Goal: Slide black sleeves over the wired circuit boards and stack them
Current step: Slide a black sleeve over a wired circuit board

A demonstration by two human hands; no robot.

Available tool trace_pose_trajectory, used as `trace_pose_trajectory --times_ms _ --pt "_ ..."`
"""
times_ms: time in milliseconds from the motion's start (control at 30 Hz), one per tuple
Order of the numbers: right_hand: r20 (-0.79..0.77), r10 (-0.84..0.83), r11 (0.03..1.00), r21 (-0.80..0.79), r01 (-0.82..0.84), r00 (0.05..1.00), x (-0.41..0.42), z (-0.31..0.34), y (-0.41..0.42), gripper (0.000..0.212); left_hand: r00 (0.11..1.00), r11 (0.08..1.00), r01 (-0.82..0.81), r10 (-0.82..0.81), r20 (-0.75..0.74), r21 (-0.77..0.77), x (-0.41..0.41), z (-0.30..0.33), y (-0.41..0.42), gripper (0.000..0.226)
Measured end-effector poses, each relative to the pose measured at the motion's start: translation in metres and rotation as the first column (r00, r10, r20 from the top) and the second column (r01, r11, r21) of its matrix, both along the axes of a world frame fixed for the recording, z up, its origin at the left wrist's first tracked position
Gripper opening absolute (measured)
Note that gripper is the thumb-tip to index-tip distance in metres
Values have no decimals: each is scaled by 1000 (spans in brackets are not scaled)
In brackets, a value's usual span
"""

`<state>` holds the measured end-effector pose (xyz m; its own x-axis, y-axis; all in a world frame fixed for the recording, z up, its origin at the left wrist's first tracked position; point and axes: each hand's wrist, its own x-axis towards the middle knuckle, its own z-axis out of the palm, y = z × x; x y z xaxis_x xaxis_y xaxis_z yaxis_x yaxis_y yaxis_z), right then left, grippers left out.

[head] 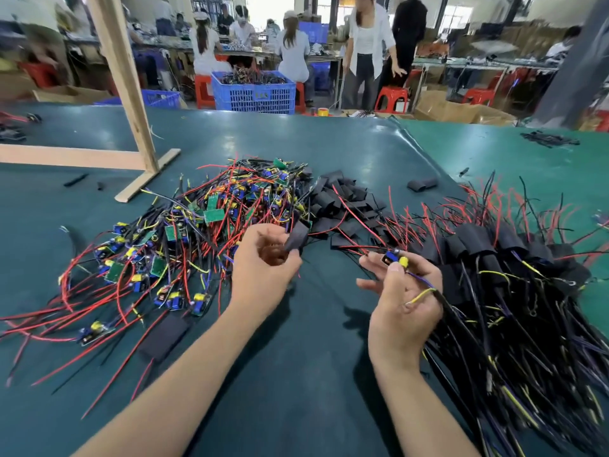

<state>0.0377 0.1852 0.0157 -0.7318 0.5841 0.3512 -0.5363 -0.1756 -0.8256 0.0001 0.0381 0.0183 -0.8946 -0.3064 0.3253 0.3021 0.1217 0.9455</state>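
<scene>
My left hand (pixel 262 268) pinches a flat black sleeve (pixel 296 237) above the green mat. My right hand (pixel 403 300) grips a small wired circuit board (pixel 395 257) with blue and yellow parts; its yellow and black wires trail back over my palm. The two hands are apart, the sleeve left of the board. A tangled pile of bare boards with red and black wires (pixel 197 232) lies to the left. Loose black sleeves (pixel 342 199) lie heaped behind my hands. A stack of sleeved boards (pixel 501 258) spreads to the right.
A wooden frame (pixel 131 103) stands on the mat at back left. One black sleeve (pixel 164 336) lies near my left forearm, another (pixel 421 184) farther back. Beyond the table edge are a blue crate (pixel 253 92), red stools and several people.
</scene>
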Motion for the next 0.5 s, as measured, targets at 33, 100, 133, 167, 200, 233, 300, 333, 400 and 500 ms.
trace_pose_trajectory --times_ms 33,100,133,167,200,233,300,333,400,500 --pt "11 15 1000 6 -15 1000 1 -1 -1 14 999 993 33 -30 27 -114 7 0 -7 42" --pt "21 45 999 9 -45 999 1 -2 -2 16 989 868 141 -107 99 -476 19 2 -22 46" --pt "21 61 998 7 -61 998 1 -2 -1 16 980 737 198 -150 130 -647 25 0 -29 49" --pt "19 76 997 3 -76 997 1 -1 -1 17 970 606 236 -188 152 -760 31 -2 -35 51" --pt "16 88 996 -3 -88 996 1 -1 -1 17 962 515 256 -218 164 -818 36 -6 -38 49" --pt "18 102 995 -9 -102 995 2 -1 -1 17 959 477 261 -232 166 -840 41 -9 -40 46" --pt "22 137 990 -26 -137 990 3 -1 -1 18 964 474 241 -220 151 -847 47 -13 -42 42" --pt "23 158 987 -30 -158 987 4 -2 -1 18 966 476 234 -212 148 -848 46 -14 -42 42" --pt "31 195 981 -23 -194 980 5 -4 0 19 968 477 226 -212 138 -849 44 -15 -43 41" --pt "56 224 975 -19 -223 973 7 -5 2 21 962 514 227 -250 108 -827 40 -13 -45 33"
